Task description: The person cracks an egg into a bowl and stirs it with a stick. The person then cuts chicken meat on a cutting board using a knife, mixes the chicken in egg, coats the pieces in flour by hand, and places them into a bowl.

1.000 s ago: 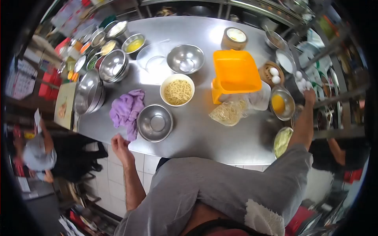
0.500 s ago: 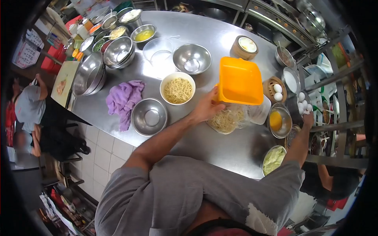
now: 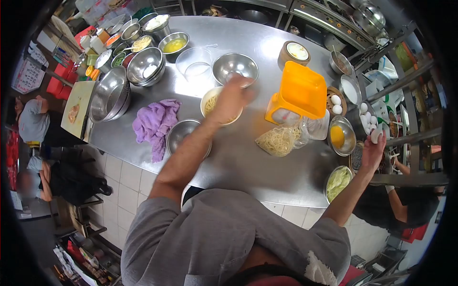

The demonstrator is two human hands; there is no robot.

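My left hand (image 3: 233,101) is smeared by motion over the noodle bowl (image 3: 207,101), its fingertips reaching over the near rim of an empty steel bowl (image 3: 234,66); what it holds, if anything, cannot be made out. At the right, my right hand (image 3: 373,148) grips an egg (image 3: 376,136) just beside a container with several white eggs (image 3: 366,117). Left of that hand is a steel bowl of yellow egg liquid (image 3: 337,137). An orange tray (image 3: 305,90) tops a scale, with a bag of noodles (image 3: 276,141) in front.
A purple cloth (image 3: 155,125) lies beside another steel bowl (image 3: 179,133). Shredded greens fill a bowl (image 3: 338,183) at the near right edge. Stacked bowls (image 3: 109,95) and a cutting board (image 3: 76,107) are at the left. Co-workers (image 3: 36,119) stand beyond both sides.
My left hand has gone from the orange tray to over the noodle bowl. The tray now sits turned on the scale. My right hand has drawn back slightly with an egg.
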